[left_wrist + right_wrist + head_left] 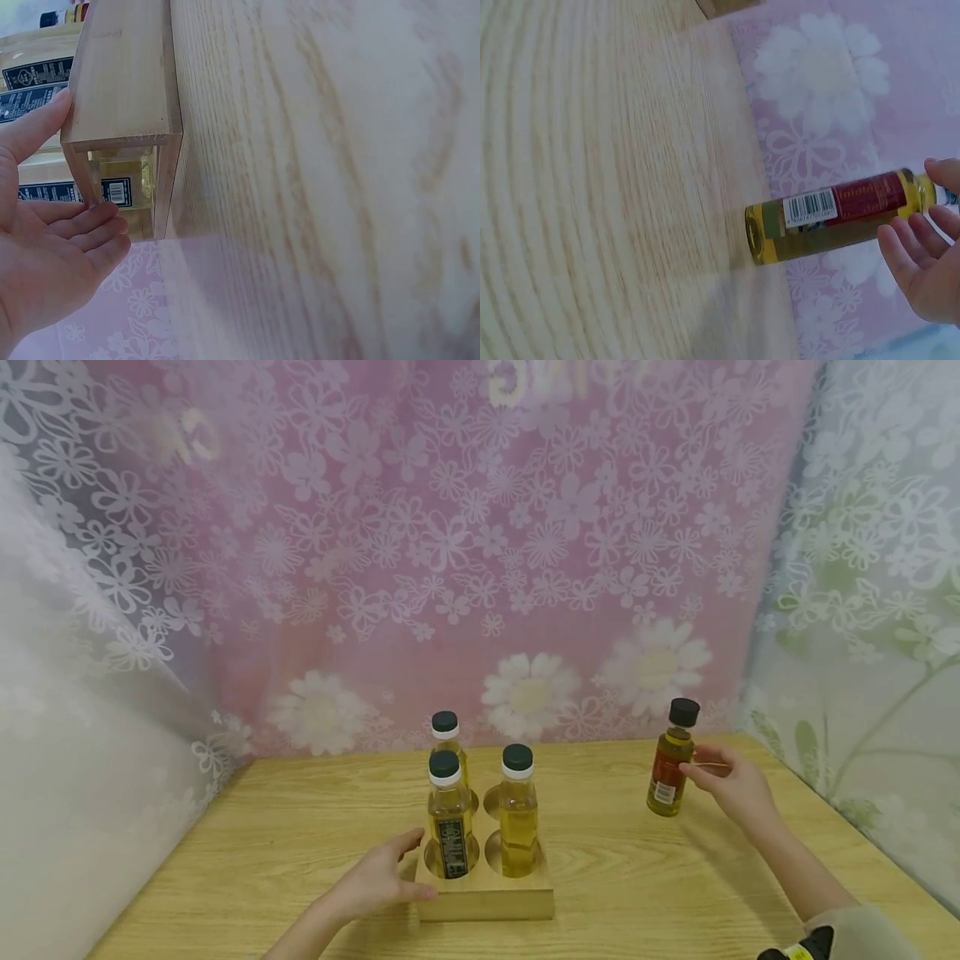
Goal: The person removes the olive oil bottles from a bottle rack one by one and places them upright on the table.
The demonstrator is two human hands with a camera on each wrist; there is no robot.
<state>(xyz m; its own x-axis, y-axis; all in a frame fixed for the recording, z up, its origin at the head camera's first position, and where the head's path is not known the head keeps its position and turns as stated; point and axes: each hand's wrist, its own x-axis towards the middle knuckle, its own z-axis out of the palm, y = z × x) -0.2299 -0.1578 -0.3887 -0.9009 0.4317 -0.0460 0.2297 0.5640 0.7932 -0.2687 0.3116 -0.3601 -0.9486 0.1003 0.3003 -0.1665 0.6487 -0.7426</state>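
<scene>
A wooden bottle holder (486,906) with round holes stands on the table. My left hand (378,877) grips its near left corner, thumb at the front and fingers along the side; the left wrist view shows the fingers at the holder's open end. Three oil bottles with dark green caps stand in it: near left with a dark label (452,843), near right (519,831) and far left (446,731). At the right, my right hand (731,781) holds a black-capped oil bottle (832,210) with a red label by its upper part. This bottle leans slightly.
The wood-grain table (600,877) runs back to a pink flowered curtain (480,568). Pale curtains hang at the left (82,718) and right (885,635) sides. The far right hole (492,802) of the holder has no bottle in it.
</scene>
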